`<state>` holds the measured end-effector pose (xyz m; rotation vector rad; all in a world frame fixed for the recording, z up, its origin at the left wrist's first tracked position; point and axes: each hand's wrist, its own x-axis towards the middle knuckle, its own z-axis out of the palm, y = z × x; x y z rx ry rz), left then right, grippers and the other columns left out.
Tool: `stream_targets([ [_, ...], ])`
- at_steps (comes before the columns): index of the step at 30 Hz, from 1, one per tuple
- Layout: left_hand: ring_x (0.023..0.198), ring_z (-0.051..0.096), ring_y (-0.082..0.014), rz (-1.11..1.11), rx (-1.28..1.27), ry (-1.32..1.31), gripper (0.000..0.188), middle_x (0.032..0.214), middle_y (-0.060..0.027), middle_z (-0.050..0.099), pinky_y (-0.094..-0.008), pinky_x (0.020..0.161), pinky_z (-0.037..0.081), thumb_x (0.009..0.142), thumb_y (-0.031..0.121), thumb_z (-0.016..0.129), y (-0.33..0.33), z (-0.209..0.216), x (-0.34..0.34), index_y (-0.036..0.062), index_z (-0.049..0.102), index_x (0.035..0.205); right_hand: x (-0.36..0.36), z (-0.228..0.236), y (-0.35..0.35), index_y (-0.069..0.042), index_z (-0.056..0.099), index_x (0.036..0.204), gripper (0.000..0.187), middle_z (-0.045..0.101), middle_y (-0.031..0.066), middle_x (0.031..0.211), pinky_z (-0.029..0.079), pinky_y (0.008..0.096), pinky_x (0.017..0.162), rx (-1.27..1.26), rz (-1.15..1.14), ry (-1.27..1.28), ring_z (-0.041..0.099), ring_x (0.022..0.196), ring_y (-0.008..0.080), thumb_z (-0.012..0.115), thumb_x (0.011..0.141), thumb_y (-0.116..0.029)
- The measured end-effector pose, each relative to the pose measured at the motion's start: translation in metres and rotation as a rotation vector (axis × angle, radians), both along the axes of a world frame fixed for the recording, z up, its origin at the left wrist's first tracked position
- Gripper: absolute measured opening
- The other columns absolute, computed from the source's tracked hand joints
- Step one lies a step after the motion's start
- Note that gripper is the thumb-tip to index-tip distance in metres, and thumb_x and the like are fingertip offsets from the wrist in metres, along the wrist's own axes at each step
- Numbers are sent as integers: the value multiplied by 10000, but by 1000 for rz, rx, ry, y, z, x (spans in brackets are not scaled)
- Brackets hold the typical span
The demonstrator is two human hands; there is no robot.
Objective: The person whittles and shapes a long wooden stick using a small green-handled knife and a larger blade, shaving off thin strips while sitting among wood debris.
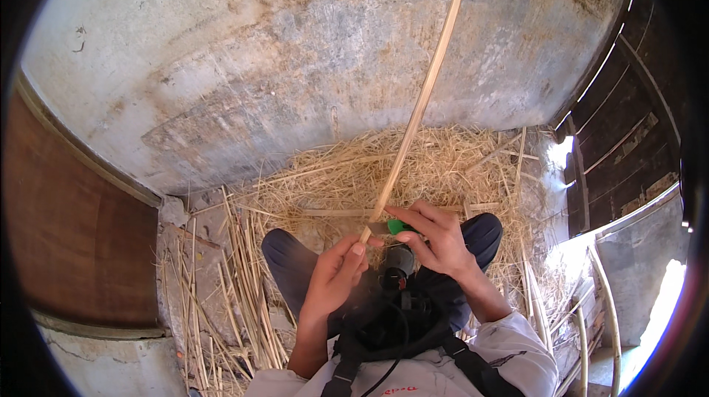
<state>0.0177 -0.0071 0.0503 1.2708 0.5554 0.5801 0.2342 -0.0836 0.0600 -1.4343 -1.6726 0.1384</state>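
A long pale wooden strip (422, 98), bamboo by its look, slants up and away from me toward the wall. Its near end is pinched between the thumb and fingers of my left hand (339, 273). My right hand (436, 238) is closed on a knife with a green handle (397, 226). The short dark blade (378, 228) lies against the strip just beyond my left fingertips. My right index finger stretches along toward the strip. Most of the knife handle is hidden in my right palm.
Shavings (347, 168) are heaped along the base of a stained wall (295, 64). Many thin strips (240, 301) lie on the floor at my left, beside a brown panel (81, 212). Poles (607, 308) lean at the right. My bent knees (484, 233) flank my hands.
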Motion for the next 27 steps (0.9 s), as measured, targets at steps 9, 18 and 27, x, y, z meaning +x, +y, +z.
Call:
stream_targets([
  [9,646,392,-21,90,31,74,353,724,75,463,-203,586,307,1115,291,489,-2,2,1,28,699,1223,-4,-4,11,-145,782,1103,337,611,13,759,490,320,534,148,-186,-175,604,585,186,839,790,-257],
  [18,652,405,-26,149,102,141,324,700,58,482,-219,590,333,1106,254,504,-1,5,2,23,724,1163,-8,4,14,-147,786,1054,294,606,17,737,500,320,548,215,-248,-187,616,599,190,848,780,-233],
  [27,517,343,-3,199,264,197,319,655,61,452,-203,471,251,1106,246,508,3,-24,-21,-14,680,1172,67,-5,3,-21,677,1229,627,507,-59,765,247,236,506,141,25,1096,373,567,35,571,987,-590],
])
